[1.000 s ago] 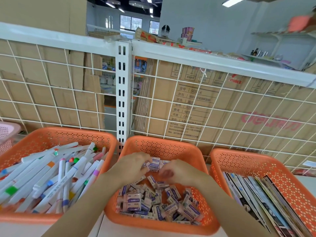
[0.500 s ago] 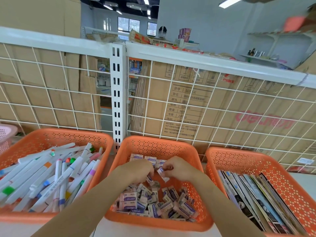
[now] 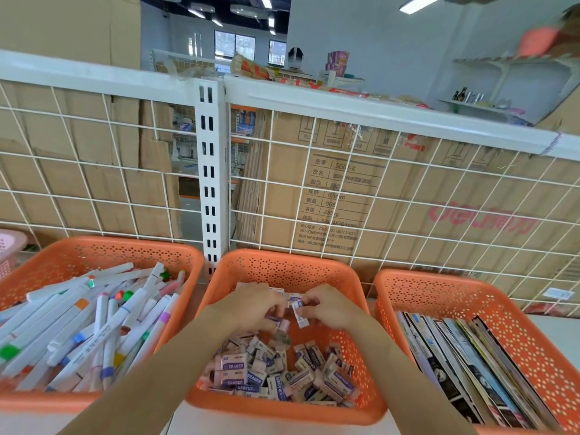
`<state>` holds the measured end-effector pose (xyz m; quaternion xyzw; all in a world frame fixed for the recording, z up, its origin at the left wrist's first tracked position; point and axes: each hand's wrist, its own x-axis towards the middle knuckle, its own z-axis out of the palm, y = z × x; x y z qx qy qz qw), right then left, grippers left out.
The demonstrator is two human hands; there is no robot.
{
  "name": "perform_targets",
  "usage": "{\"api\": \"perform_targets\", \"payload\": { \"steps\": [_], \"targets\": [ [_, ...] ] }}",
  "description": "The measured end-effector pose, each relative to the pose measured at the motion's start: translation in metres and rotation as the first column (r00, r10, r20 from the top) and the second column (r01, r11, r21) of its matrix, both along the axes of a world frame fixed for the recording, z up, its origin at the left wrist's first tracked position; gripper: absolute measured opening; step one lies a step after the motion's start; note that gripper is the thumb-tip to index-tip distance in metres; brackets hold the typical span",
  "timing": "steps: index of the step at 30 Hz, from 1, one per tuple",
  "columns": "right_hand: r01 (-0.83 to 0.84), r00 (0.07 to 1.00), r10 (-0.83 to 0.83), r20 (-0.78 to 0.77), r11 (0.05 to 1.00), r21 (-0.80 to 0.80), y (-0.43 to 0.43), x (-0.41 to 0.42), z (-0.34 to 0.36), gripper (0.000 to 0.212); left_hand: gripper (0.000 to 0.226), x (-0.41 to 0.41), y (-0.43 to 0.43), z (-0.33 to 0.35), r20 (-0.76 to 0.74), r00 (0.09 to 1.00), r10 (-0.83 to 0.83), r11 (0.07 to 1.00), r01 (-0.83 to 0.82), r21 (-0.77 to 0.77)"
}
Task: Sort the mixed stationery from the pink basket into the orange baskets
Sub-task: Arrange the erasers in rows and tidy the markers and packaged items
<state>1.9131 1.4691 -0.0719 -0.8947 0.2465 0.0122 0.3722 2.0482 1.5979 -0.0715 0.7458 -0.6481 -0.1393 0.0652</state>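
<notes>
Three orange baskets stand in a row. The left basket [image 3: 103, 252] holds several white markers [image 3: 94, 321]. The middle basket [image 3: 292, 265] is full of small boxed erasers [image 3: 276, 372]. The right basket [image 3: 455, 293] holds thin booklets [image 3: 470, 365] standing on edge. Both my hands hover over the middle basket. My left hand [image 3: 251, 309] is curled round a few erasers. My right hand [image 3: 329, 309] pinches one white-and-blue eraser [image 3: 298, 313] between thumb and fingers. One eraser [image 3: 284, 326] hangs just below my left hand. A corner of the pink basket [image 3: 11, 246] shows at the far left.
A white wire-grid panel [image 3: 408, 196] with a slotted upright post [image 3: 211, 171] rises right behind the baskets, with cardboard boxes [image 3: 345, 189] stacked behind it. The baskets sit on a white shelf surface [image 3: 558, 328].
The camera view has tilted a little upward. Both hands have stayed over the middle basket, working the erasers between them; some erasers have dropped onto the pile.
</notes>
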Motion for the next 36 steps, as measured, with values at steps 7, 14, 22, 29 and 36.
{"api": "perform_targets", "payload": {
  "steps": [7,14,22,29,36],
  "targets": [
    [-0.025,0.997,0.012,0.073,0.984,0.178,0.006,-0.002,0.008,0.016,0.023,0.001,0.005,0.002,-0.543,0.833,0.108,0.991,-0.13,-0.002],
    [-0.088,0.993,0.066,0.098,0.968,0.237,0.01,-0.003,0.009,0.021,0.033,0.006,0.005,0.0,-0.717,0.676,0.17,0.961,-0.274,-0.03],
    [-0.047,0.983,-0.022,0.184,0.93,0.365,0.011,-0.001,0.012,0.009,0.019,0.003,0.002,0.007,-0.783,0.6,0.164,0.898,-0.419,-0.134],
    [0.027,0.97,-0.132,0.205,0.893,0.448,0.014,-0.001,0.017,0.007,0.008,0.002,0.001,0.011,-0.808,0.586,0.067,0.877,-0.42,-0.232],
    [0.182,0.893,-0.39,0.223,0.767,0.615,0.012,-0.003,0.025,0.026,0.034,-0.009,-0.009,0.008,-0.414,0.91,0.018,0.846,-0.235,-0.479]
  ]
}}
